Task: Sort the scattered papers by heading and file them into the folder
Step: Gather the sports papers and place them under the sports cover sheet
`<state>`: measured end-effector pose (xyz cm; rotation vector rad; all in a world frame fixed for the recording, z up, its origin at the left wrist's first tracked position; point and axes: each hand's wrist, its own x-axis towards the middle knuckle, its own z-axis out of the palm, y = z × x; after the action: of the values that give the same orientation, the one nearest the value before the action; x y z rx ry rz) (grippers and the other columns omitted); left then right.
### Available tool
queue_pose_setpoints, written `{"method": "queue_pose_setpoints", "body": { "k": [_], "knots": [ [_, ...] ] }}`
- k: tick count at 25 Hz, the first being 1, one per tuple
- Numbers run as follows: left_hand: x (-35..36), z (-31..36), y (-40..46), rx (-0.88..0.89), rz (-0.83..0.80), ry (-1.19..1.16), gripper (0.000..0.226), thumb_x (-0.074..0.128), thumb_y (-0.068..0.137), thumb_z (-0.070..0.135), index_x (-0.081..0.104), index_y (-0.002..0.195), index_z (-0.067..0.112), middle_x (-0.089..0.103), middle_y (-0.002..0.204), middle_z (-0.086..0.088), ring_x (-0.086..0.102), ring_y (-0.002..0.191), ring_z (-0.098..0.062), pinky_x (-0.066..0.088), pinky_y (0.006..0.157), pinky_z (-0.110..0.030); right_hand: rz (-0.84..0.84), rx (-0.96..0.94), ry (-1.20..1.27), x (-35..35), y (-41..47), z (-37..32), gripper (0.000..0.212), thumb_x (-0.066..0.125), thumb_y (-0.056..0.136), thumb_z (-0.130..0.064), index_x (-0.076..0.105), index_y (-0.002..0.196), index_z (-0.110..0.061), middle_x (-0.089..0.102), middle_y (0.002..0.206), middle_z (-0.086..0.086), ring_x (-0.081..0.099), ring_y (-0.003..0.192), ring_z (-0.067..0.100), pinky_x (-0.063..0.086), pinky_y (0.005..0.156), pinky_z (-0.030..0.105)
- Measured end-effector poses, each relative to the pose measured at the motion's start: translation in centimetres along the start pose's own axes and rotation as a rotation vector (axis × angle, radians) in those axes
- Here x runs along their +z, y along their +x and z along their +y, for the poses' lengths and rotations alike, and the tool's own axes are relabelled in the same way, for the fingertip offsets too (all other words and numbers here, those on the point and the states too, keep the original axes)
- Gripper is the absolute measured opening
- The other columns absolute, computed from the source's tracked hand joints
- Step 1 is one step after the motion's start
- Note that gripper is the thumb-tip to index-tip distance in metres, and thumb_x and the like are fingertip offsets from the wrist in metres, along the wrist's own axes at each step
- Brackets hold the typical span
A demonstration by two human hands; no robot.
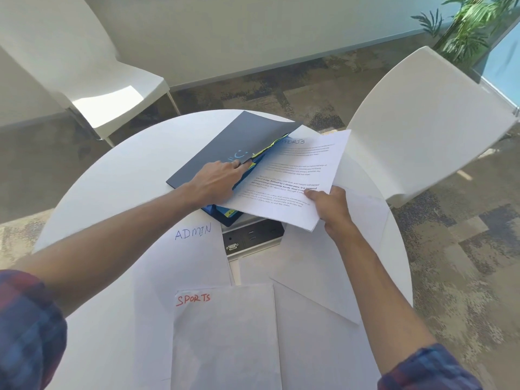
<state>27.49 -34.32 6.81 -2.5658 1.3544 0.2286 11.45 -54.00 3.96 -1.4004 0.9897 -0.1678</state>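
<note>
A dark grey folder point(225, 144) with blue inner pockets lies at the far side of the round white table point(112, 175). My left hand point(216, 180) rests on the folder's front edge, its fingers tucked under the raised cover. My right hand point(330, 205) pinches the near corner of a printed sheet headed SPORTS point(292, 175), which lies slanted with its far end inside the folder's opening. On the table nearer me lie a sheet headed ADMIN point(194, 254), a sheet headed SPORTS in red point(225, 333) and a blank-looking sheet point(315, 282).
A power and data socket panel point(251, 239) is set into the table's middle. One white chair point(422, 122) stands to the right and another white chair point(92, 80) at the far left. A potted plant point(467, 26) is at the top right corner.
</note>
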Motion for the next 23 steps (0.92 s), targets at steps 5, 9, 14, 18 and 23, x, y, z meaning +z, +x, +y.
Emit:
{"method": "queue_pose_setpoints", "body": {
  "k": [5, 9, 14, 18, 23],
  "knots": [
    [-0.7, 1.2, -0.2, 0.015, -0.005, 0.009, 0.074, 0.042, 0.088, 0.002, 0.015, 0.156, 0.016, 0.051, 0.141, -0.008, 0.046, 0.069, -0.018, 0.025, 0.044, -0.024, -0.017, -0.011, -0.046, 2.7, 0.4, -0.2, 0.031, 0.068, 0.084, -0.015, 0.068, 0.115, -0.013, 0.072, 0.112, 0.001, 0.067, 0.104, 0.025, 0.054, 0.098, 0.043],
    [-1.6, 1.7, 0.0, 0.013, 0.002, -0.014, 0.076, 0.043, 0.087, 0.001, 0.016, 0.156, 0.015, 0.054, 0.137, -0.008, 0.046, 0.071, -0.02, 0.035, 0.05, -0.029, 0.033, -0.036, -0.082, 5.6, 0.7, -0.4, 0.029, 0.065, 0.09, -0.01, 0.065, 0.119, -0.006, 0.069, 0.114, 0.008, 0.062, 0.1, 0.024, 0.05, 0.089, 0.031],
    [-2.6, 2.5, 0.1, 0.043, 0.04, -0.006, 0.071, 0.043, 0.088, 0.003, 0.02, 0.155, 0.014, 0.056, 0.136, -0.009, 0.058, 0.08, -0.026, 0.032, 0.051, -0.03, 0.013, -0.006, -0.149, 9.2, 1.0, -0.9, 0.032, 0.062, 0.094, -0.015, 0.057, 0.124, -0.002, 0.061, 0.112, 0.007, 0.059, 0.101, 0.026, 0.047, 0.084, 0.03],
    [-2.8, 3.4, 0.3, 0.056, 0.085, -0.051, 0.055, 0.048, 0.095, 0.017, 0.032, 0.148, 0.012, 0.062, 0.123, -0.008, 0.064, 0.087, -0.029, 0.038, 0.057, -0.033, -0.022, -0.016, -0.267, 11.3, 1.6, -1.7, 0.031, 0.055, 0.098, -0.018, 0.057, 0.119, 0.003, 0.064, 0.115, 0.014, 0.061, 0.104, 0.033, 0.053, 0.089, 0.041],
    [-2.7, 3.5, 0.6, 0.031, 0.101, -0.084, 0.053, 0.058, 0.094, 0.02, 0.038, 0.143, 0.013, 0.063, 0.12, -0.007, 0.064, 0.089, -0.027, 0.034, 0.057, -0.03, -0.061, 0.025, -0.318, 12.5, 2.8, -1.7, 0.033, 0.055, 0.099, -0.021, 0.055, 0.122, 0.003, 0.064, 0.123, 0.02, 0.063, 0.111, 0.037, 0.054, 0.093, 0.045]
  ]
}}
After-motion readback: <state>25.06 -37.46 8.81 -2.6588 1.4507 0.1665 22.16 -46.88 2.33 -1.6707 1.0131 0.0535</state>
